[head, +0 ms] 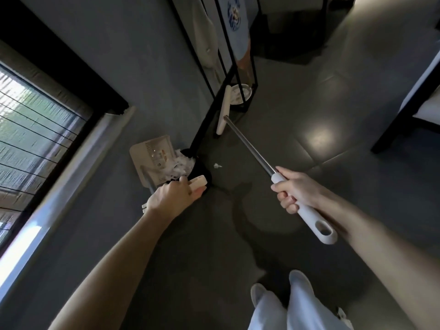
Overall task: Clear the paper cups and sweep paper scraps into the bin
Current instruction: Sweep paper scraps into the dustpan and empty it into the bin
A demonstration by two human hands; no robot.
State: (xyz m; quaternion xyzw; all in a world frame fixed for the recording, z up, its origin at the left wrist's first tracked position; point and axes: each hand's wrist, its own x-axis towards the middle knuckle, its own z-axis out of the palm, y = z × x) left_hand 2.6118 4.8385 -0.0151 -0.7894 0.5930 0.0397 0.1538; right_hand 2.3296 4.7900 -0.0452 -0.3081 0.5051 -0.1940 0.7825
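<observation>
We're standing in the corner by the window (35, 129), looking down.

Right hand (294, 194) is clenching the broom (250, 146), fingers wrapping the white grip just below the steel pole. The pole is slanting up and away from us. The broom head (223, 110) is lying against the foot of the black rack (207, 120), beside a white dish (240, 94) sitting inside the rack base.

Left hand (175, 196) is grasping a white handle (198, 183), thumb over the top. The pan (150, 153) is tilting just past it, lip toward the bin (202, 171). We can't tell how the handle is joining the pan, as the hand is covering that.

The scraps (179, 166) are piling at the pan lip, right on the bin's near edge. The bin is dark against dark tile, so its rim is reading poorly. It's sitting tight in the corner, touching the rack's foot, with the wall (142, 67) close behind.

One loose scrap (217, 166) is lying on the floor (309, 139), just right of the bin and left of the pole.

For room to move, a wide run of tile is stretching from the rack across to the bed (419, 86) on the right. On the left we're hemmed in by the wall and window sill. Our feet (300, 282) are standing well back from the bin.
</observation>
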